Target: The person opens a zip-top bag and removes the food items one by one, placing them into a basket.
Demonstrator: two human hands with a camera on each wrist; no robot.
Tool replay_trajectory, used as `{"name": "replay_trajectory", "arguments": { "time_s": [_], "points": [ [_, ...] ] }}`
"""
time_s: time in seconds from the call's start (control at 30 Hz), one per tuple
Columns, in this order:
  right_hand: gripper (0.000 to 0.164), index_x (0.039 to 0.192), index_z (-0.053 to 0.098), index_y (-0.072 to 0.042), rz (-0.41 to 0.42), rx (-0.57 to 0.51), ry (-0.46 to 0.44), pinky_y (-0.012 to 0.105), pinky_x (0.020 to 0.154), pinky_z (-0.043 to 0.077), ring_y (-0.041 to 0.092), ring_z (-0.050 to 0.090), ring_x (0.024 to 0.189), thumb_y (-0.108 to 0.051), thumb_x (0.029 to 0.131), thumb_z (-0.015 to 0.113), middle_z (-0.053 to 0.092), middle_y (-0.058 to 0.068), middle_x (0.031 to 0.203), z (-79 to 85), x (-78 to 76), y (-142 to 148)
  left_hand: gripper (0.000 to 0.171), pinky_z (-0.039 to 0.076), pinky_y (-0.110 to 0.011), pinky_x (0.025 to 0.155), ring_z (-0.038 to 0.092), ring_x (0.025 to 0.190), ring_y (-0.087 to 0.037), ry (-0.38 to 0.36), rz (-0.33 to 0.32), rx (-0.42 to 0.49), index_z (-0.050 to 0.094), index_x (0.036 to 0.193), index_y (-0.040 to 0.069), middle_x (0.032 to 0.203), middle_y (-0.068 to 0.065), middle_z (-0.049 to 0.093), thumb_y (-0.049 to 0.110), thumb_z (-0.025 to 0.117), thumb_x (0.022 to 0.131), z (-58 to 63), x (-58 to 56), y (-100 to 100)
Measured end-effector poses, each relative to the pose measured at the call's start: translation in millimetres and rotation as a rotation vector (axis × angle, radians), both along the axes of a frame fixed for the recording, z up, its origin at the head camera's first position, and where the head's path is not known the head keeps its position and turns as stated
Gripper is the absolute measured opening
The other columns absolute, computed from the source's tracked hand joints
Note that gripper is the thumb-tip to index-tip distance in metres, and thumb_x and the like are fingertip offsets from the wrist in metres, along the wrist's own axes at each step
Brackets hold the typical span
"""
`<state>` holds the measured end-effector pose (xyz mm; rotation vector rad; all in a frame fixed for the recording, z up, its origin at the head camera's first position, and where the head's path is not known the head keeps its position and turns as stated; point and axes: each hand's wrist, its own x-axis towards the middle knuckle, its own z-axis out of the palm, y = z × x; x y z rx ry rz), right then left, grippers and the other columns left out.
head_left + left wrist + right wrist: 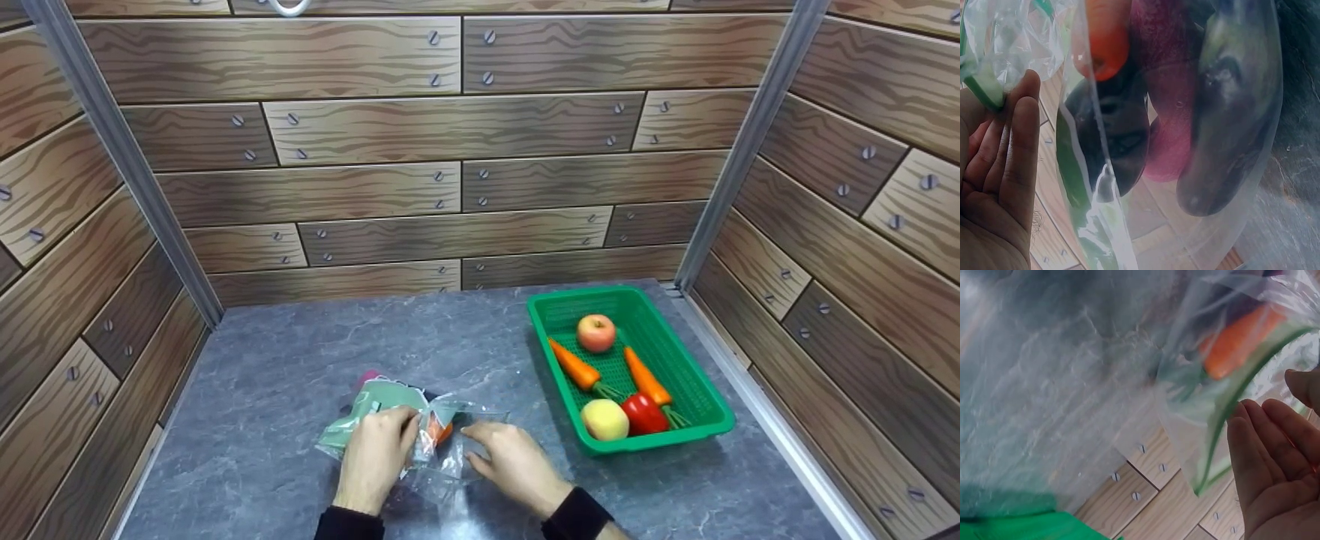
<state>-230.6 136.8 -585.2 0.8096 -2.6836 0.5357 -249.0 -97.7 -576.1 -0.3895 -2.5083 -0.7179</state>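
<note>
A clear zip bag [375, 401] with a green panel and a green seal strip lies on the table. My left hand [375, 454] pinches the bag's seal edge between thumb and fingers. My right hand [517, 461] is at the bag's right side, its fingertips at the green strip [1229, 402] and its thumb held apart. Through the plastic in the left wrist view show an orange rounded vegetable [1103, 42], a long pink one [1168, 143], a dark purple eggplant [1221, 152] and another dark rounded piece [1112, 135]. The bag's far side is partly hidden by my left hand.
To the right stands a green plastic basket [712, 429] holding a red-yellow apple [596, 333], two carrots [574, 365], a pale yellow round fruit [604, 420] and a red pepper [645, 415]. Wood-patterned walls [360, 131] enclose the grey table [255, 390] at the back and sides.
</note>
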Motion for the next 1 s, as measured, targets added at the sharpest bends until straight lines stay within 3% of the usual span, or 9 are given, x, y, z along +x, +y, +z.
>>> {"name": "replay_trajectory", "arguments": {
  "time_s": [0.3, 0.53, 1.0],
  "points": [
    [0.032, 0.121, 0.076, -0.012, 0.015, 0.026, 0.019, 0.032, 0.088, 0.064, 0.019, 0.078, 0.100, -0.015, 0.090, 0.080, 0.081, 0.003, 0.113, -17.9, -3.9, -13.1, 0.005, 0.061, -0.034, 0.068, 0.076, 0.077, -0.012, -0.005, 0.001, -0.007, 0.079, 0.089, 0.022, 0.083, 0.008, 0.079, 0.023, 0.079, 0.094, 0.1, 0.0, -0.7],
    [0.034, 0.125, 0.074, -0.011, 0.005, 0.043, -0.012, 0.033, 0.093, 0.063, 0.021, 0.077, 0.108, -0.016, 0.091, 0.077, 0.079, 0.004, 0.121, -24.3, -10.0, -18.8, 0.005, 0.062, -0.035, 0.069, 0.077, 0.077, -0.014, 0.008, -0.006, -0.013, 0.079, 0.089, 0.020, 0.082, 0.005, 0.080, 0.021, 0.079, 0.094, -0.4, -1.1, -1.2],
    [0.043, 0.134, 0.072, -0.015, -0.028, 0.057, -0.035, 0.037, 0.095, 0.063, 0.025, 0.076, 0.114, -0.014, 0.091, 0.075, 0.076, 0.007, 0.130, -26.2, -17.4, -24.9, 0.007, 0.061, -0.035, 0.068, 0.075, 0.074, -0.012, 0.023, -0.005, -0.014, 0.077, 0.086, 0.021, 0.080, 0.007, 0.078, 0.019, 0.080, 0.093, 0.0, -0.8, -0.8]
  ]
}}
